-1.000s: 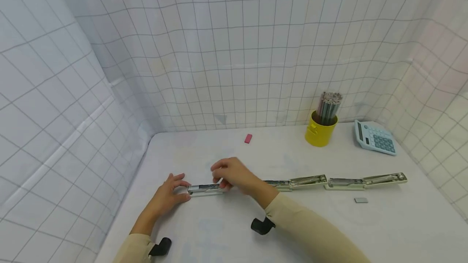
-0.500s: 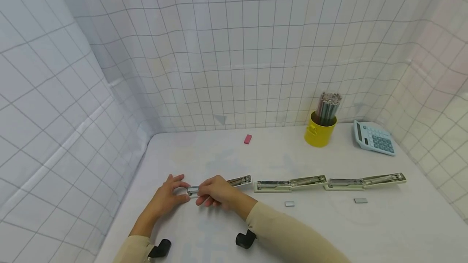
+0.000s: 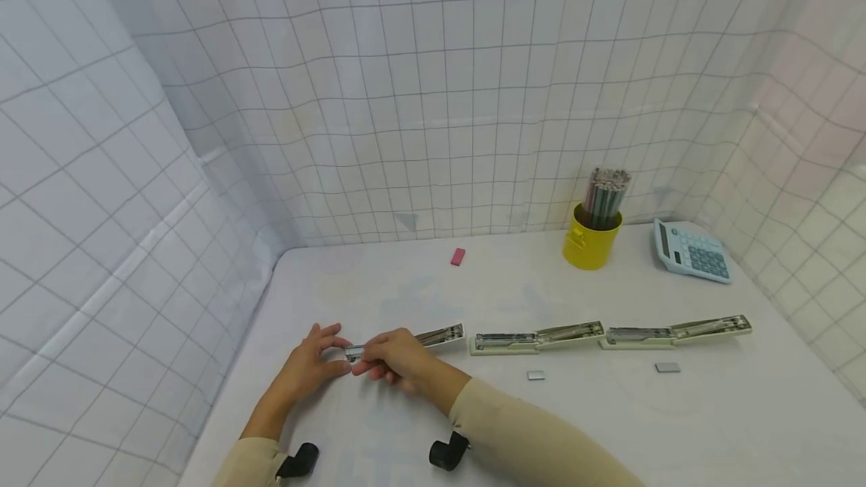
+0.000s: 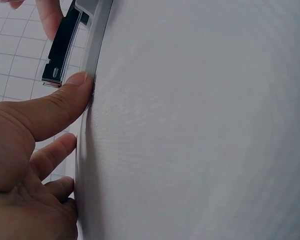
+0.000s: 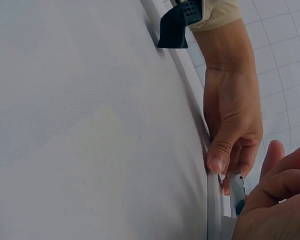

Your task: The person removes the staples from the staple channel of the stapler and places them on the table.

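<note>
Three opened staplers lie in a row across the white table. At the left end of the left stapler, my left hand grips its tip between thumb and forefinger. My right hand bends over the middle of the same stapler, its fingers at the metal staple channel and hiding much of it. In the left wrist view, the left thumb presses on the pale base, with a right fingertip beside the channel. The middle stapler and right stapler lie hinged wide, untouched.
Two small silver staple strips, a shorter one and a longer one, lie in front of the staplers. A pink eraser, a yellow cup of pencils and a light blue calculator stand further back.
My right hand has come down and left onto the left stapler, uncovering the middle stapler and the shorter staple strip. The left hand has stayed at the stapler's end.
</note>
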Available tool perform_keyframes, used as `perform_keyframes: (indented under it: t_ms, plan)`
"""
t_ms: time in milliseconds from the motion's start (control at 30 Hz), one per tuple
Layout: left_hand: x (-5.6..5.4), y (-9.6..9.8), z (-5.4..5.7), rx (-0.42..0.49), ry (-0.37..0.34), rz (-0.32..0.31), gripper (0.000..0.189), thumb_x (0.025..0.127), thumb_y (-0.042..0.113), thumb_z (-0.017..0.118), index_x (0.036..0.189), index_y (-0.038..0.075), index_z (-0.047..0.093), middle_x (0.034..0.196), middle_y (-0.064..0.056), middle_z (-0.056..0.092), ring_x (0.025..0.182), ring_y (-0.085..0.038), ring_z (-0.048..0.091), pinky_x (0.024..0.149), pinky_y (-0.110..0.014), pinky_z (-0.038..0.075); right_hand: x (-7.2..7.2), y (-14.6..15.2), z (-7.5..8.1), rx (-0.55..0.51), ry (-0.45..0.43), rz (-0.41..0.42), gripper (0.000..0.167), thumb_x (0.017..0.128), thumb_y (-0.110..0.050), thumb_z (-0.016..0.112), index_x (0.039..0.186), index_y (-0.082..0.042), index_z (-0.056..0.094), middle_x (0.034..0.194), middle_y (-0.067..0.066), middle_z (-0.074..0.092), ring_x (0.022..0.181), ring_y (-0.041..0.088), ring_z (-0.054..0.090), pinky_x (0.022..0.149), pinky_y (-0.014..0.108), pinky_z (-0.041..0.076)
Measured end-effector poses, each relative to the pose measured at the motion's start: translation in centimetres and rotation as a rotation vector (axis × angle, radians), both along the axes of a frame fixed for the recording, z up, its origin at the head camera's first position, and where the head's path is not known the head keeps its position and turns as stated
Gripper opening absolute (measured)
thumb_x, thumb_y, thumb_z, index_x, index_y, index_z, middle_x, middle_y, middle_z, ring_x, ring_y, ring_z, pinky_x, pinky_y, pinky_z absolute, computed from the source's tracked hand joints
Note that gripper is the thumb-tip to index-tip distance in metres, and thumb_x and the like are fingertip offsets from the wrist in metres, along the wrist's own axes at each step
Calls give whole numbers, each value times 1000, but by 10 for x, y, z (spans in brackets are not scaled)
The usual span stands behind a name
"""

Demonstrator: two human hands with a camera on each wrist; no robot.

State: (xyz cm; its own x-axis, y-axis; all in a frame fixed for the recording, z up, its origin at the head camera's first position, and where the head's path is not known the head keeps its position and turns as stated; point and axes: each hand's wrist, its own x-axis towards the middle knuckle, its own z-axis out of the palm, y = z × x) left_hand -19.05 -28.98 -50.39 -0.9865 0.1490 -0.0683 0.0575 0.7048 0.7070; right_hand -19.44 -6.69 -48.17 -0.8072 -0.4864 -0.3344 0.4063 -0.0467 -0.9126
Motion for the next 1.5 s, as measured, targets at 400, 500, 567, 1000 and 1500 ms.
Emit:
perform_keyframes:
  t_ms: [400, 500, 567, 1000, 1500]
  plan:
    - [-1, 2, -3, 1, -17, 18, 28, 85, 17, 82, 112, 11, 74, 158, -19, 41, 154, -48, 5, 117, -71, 7, 2, -4, 6, -10, -45, -13, 21, 94, -3, 58, 111, 7, 64, 73, 5, 74, 48, 3, 57, 43, 12, 40]
    - [0, 0, -2, -11, -13, 25, 28, 85, 17, 82, 111, 11, 74, 158, -19, 42, 154, -48, 7, 117, -71, 8, 1, -6, 5, -50, -80, -36, 19, 95, -4, 59, 109, 8, 64, 71, 4, 73, 49, 2, 58, 43, 12, 41]
    - [-1, 0, -3, -15, -11, 28, 29, 84, 17, 83, 110, 10, 74, 158, -19, 42, 154, -48, 7, 118, -70, 9, 2, -6, 3, -70, -88, -56, 19, 95, -4, 59, 109, 8, 64, 72, 5, 73, 50, 3, 59, 44, 13, 43]
    - [-2, 1, -3, -21, -23, 39, 32, 83, 17, 84, 113, 9, 74, 158, -18, 42, 154, -47, 7, 117, -71, 9, 2, -9, -6, -108, -45, -104, 20, 95, -1, 59, 113, 7, 64, 76, 9, 73, 54, 7, 66, 46, 17, 50]
    - [1, 1, -3, 13, 5, 32, 32, 83, 22, 84, 110, 9, 74, 157, -21, 42, 154, -49, 7, 117, -71, 8, -4, -19, -7, -85, -2, -69, 14, 96, -2, 63, 108, 3, 68, 82, 16, 76, 53, 8, 65, 50, 20, 54]
